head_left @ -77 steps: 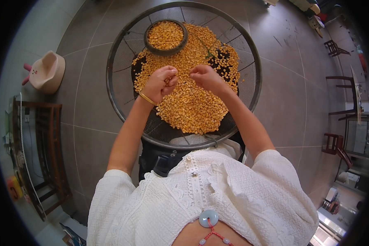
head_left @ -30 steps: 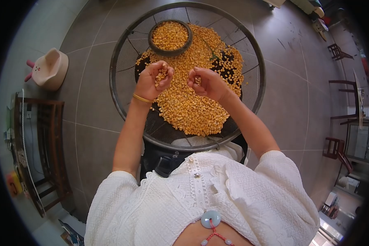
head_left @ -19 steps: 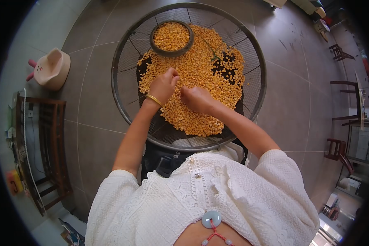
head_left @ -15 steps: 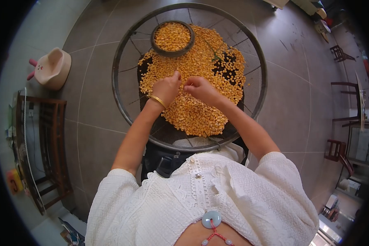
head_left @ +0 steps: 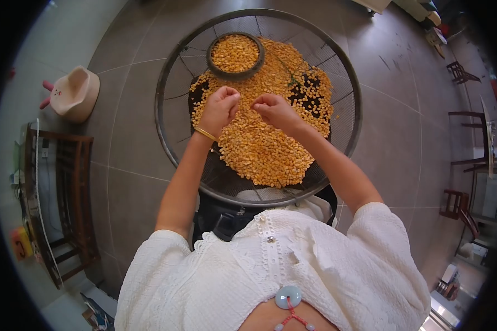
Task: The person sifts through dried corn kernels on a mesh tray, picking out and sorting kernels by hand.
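Yellow corn kernels [head_left: 265, 154] lie in a wide heap on a round mesh sieve [head_left: 350, 118] with a dark rim. Above the heap's left part is my left hand [head_left: 220, 110], a gold bangle at its wrist, with thumb and fingers pinched together. My right hand [head_left: 276, 111] faces it a short gap away, its fingers also curled into a pinch. Whatever either pinch holds is too small or hidden to make out. Beyond my hands, a dark round bowl [head_left: 210, 59] full of kernels sits on the sieve.
A pinkish-white child's seat [head_left: 83, 96] stands on the tiled floor [head_left: 132, 132] at the left, near a dark wooden chair [head_left: 74, 204]. Small wooden stools [head_left: 454, 204] are along the right side. A black pouch [head_left: 226, 225] shows at my waist.
My left hand has moved up and slightly left, and the gap between my hands has widened. The right hand has shifted slightly right. The whole view has moved a little.
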Tool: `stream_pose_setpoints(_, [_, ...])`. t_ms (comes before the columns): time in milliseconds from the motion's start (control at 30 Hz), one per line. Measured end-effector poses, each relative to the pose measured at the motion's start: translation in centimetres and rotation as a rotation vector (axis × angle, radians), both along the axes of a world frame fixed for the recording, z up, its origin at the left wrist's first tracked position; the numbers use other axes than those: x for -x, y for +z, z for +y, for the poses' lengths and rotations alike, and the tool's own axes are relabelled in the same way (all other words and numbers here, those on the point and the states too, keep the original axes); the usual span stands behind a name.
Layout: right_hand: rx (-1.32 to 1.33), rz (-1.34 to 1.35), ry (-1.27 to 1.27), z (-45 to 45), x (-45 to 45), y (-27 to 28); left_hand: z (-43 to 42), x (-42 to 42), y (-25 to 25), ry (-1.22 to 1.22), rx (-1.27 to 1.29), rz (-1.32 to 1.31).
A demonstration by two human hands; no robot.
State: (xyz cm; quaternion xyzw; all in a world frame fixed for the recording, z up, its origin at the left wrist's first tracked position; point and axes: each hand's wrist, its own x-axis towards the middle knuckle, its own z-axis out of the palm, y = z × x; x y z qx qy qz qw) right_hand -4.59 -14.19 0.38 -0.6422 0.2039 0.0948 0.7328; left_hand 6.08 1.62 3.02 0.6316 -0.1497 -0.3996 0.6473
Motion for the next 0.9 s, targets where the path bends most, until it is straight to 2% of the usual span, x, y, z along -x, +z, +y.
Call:
stream_pose_setpoints(33, [0.307,-0.084,0.03,0.5,-0.4,-0.5,0.2,0.3,1.0,0.032,0.096,0.113])
stream_pose_setpoints(67, [0.617,-0.172,0.059,0.8,-0.9,-1.0,0.5,0.2,0.9,0.038,0.098,0.108])
stream_pose_setpoints(133, [0.651,-0.1,0.057,1.7,-1.6,0.1,1.0,-0.5,0.1,0.117,0.314,0.394])
stream_pose_setpoints(200, [1.055,-0.079,0.207,2.2,-2.4,-0.3,1.4,-1.1,-0.7,0.133,0.401,0.487])
stream_pose_setpoints(233, [1.12,-0.031,0.332,2.2,-2.7,-0.4,1.6,-1.5,-0.8,0.128,0.472,0.6])
stream_pose_setpoints(267, [1.128,-0.038,0.328,2.2,-2.6,-0.6,1.7,-1.8,-0.9,0.121,0.545,0.712])
stream_pose_setpoints(333, [1.158,-0.104,0.305,1.9,-2.2,-1.4,1.8,-2.1,-0.8,0.089,0.598,0.727])
stream_pose_setpoints(367, [1.01,-0.071,0.265,1.5,-2.4,-1.9,1.8,-1.9,-0.6,0.131,0.566,0.704])
stream_pose_setpoints(400, [1.023,-0.082,0.265,1.0,-2.2,-1.5,1.9,-1.7,-0.4,0.172,0.531,0.68])
stream_pose_setpoints(467, [0.755,-0.051,0.173,0.3,-1.7,-0.4,1.8,-1.7,-0.5,0.155,0.539,0.655])
stream_pose_setpoints(500, [0.768,-0.063,0.171,0.6,-1.4,-0.2,1.7,-1.7,-0.8,0.12,0.526,0.654])
stream_pose_setpoints(567, [1.006,-0.039,0.305,1.1,-0.5,-0.2,1.5,-1.4,-0.4,0.075,0.452,0.58])
stream_pose_setpoints(600, [1.016,-0.046,0.298,1.4,-0.2,-0.3,1.4,-1.1,-0.1,0.068,0.461,0.57])
stream_pose_setpoints(667, [1.119,-0.035,0.432,1.7,0.1,-0.9,1.1,-0.7,0.3,-0.013,0.264,0.36])
stream_pose_setpoints(700, [1.124,-0.04,0.431,1.7,0.2,-1.3,1.0,-0.5,0.5,-0.021,0.145,0.232])
stream_pose_setpoints(733, [1.034,-0.127,0.298,1.7,0.3,-1.5,0.9,-0.2,-0.4,-0.022,0.147,0.226])
stream_pose_setpoints(767, [0.942,-0.215,0.163,1.3,0.2,-1.6,0.4,0.1,-2.0,-0.037,0.057,-0.281])
stream_pose_setpoints(800, [0.949,-0.222,0.156,0.8,0.0,-1.2,0.0,0.6,-2.9,-0.05,-0.034,-0.789])
stream_pose_setpoints(833, [0.577,-0.162,0.086,0.1,-0.2,-0.6,0.0,1.2,-2.9,-0.051,-0.027,-0.798])
stream_pose_setpoints(900, [-0.122,-0.059,-0.001,-1.4,0.1,1.6,0.1,2.6,-3.0,-0.304,-0.42,-1.205])
